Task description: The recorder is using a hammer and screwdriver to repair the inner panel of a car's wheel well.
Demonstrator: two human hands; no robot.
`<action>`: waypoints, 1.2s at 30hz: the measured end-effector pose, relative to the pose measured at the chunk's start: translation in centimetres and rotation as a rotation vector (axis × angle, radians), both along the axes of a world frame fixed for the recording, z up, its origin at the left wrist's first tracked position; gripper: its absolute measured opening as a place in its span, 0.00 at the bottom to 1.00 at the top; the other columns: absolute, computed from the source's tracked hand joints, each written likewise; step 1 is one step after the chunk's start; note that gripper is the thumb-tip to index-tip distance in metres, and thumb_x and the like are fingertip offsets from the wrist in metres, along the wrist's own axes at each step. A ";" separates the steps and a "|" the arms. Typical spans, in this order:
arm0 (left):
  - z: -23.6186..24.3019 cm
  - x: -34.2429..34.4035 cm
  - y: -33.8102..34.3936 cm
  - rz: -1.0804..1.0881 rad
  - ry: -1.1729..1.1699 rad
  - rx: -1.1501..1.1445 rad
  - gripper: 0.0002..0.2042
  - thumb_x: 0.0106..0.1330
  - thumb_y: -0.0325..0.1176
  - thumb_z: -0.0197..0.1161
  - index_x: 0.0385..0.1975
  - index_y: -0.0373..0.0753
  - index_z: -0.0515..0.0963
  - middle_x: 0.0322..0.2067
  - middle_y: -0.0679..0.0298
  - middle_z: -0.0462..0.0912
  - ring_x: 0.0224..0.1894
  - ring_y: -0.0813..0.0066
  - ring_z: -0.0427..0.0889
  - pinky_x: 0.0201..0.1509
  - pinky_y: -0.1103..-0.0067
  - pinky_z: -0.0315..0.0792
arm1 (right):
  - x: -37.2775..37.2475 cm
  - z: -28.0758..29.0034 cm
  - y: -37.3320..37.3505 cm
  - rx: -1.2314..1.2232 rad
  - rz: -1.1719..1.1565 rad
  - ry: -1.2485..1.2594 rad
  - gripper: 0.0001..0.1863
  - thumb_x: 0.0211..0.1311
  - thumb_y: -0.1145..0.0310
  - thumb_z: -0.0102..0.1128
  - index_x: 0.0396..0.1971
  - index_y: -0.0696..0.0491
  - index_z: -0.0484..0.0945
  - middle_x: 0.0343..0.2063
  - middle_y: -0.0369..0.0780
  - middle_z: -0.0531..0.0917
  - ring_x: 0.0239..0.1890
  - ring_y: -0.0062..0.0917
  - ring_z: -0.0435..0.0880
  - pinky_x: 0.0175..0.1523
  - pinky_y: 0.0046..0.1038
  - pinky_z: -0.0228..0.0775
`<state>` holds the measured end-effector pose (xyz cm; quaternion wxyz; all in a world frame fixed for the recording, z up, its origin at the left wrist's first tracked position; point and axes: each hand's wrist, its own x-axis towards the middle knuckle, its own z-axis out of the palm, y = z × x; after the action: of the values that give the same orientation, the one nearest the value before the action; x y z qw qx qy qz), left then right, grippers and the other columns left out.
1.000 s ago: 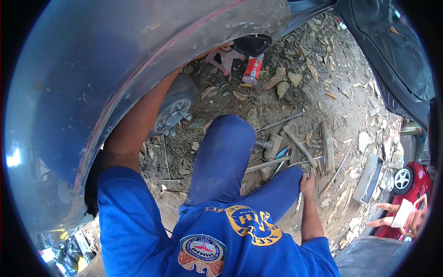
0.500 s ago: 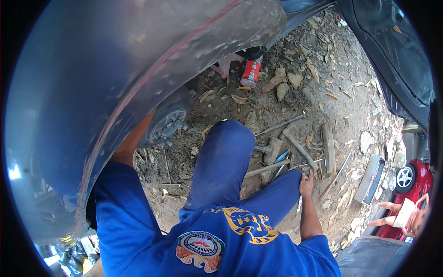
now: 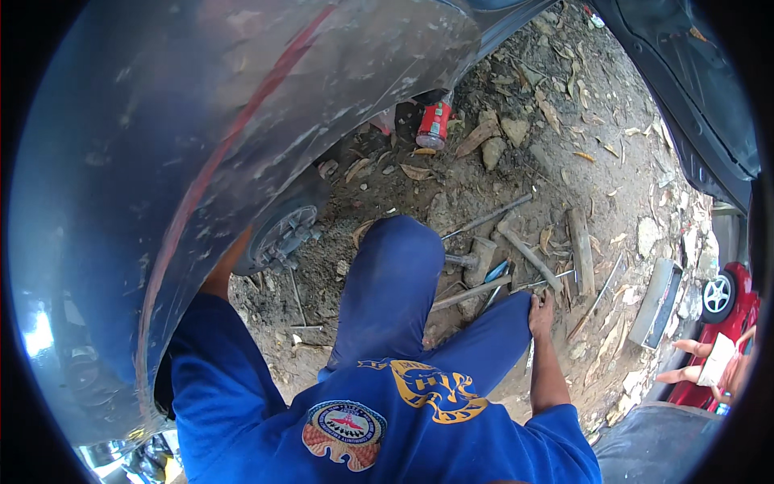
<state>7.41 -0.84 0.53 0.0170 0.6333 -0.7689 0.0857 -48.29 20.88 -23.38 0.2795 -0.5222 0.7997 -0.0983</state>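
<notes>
My left forearm (image 3: 229,270) reaches behind the dark, scuffed car fender (image 3: 242,145), beside a wheel hub with studs (image 3: 282,234). The left hand itself is hidden there. My right hand (image 3: 542,313) rests by my bent right knee, fingers loosely apart, with nothing visible in it. Just ahead of that hand lies a long metal bar (image 3: 532,258) with a bent end. A hammer (image 3: 477,260) with a heavy head lies on the dirt between my knees and the other tools. Near the hub, a T-shaped metal rod (image 3: 298,298) lies on the ground.
A red-labelled plastic bottle (image 3: 435,123) lies under the fender's edge among stones. A wooden block (image 3: 580,252) and a grey metal box (image 3: 655,302) lie to the right. An open car door (image 3: 685,105) stands far right. Beyond, a person's bare legs (image 3: 689,363) show beside a red toy car (image 3: 738,323).
The fender fills slightly more of the view and covers more of my left forearm. My right hand stays by the knee, its fingers a little more spread.
</notes>
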 end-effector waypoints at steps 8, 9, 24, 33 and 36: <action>2.1 -1.4 1.5 0.095 0.231 0.137 0.27 0.63 0.50 0.54 0.58 0.41 0.64 0.56 0.55 0.67 0.57 0.63 0.67 0.58 0.70 0.63 | 0.1 -0.1 0.2 -0.026 -0.010 -0.007 0.27 0.62 0.62 0.51 0.57 0.61 0.61 0.53 0.54 0.70 0.57 0.43 0.67 0.62 0.34 0.57; 2.2 -1.5 1.7 0.109 0.261 0.155 0.27 0.63 0.50 0.55 0.57 0.41 0.64 0.55 0.55 0.68 0.56 0.63 0.68 0.58 0.70 0.63 | -0.1 -0.2 0.2 -0.018 -0.036 -0.021 0.27 0.61 0.62 0.52 0.57 0.61 0.62 0.53 0.54 0.70 0.57 0.43 0.68 0.61 0.34 0.58; -1.2 0.0 -3.1 -0.143 0.556 0.016 0.20 0.57 0.47 0.63 0.41 0.38 0.76 0.37 0.59 0.80 0.41 0.63 0.78 0.47 0.72 0.70 | -0.2 -0.8 -0.1 -0.006 -0.133 -0.121 0.28 0.59 0.59 0.53 0.56 0.58 0.64 0.48 0.53 0.74 0.51 0.42 0.73 0.57 0.34 0.63; -1.3 -4.3 -2.5 -0.261 1.022 0.159 0.11 0.58 0.39 0.63 0.23 0.38 0.75 0.18 0.66 0.72 0.23 0.75 0.71 0.33 0.77 0.67 | -0.5 -0.5 0.3 0.015 -0.186 -0.105 0.27 0.59 0.58 0.53 0.56 0.56 0.65 0.46 0.51 0.76 0.48 0.39 0.76 0.54 0.33 0.65; 1.6 -1.9 -2.7 -0.372 0.872 0.427 0.13 0.58 0.39 0.63 0.19 0.38 0.71 0.15 0.67 0.67 0.21 0.76 0.66 0.30 0.75 0.63 | 0.4 0.0 -0.4 0.015 -0.173 -0.125 0.27 0.59 0.58 0.53 0.56 0.56 0.66 0.45 0.51 0.77 0.47 0.38 0.76 0.54 0.32 0.65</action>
<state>5.51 -3.56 2.09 0.2211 0.4520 -0.7904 -0.3493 -47.87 20.47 -23.35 0.3232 -0.4418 0.8236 -0.1487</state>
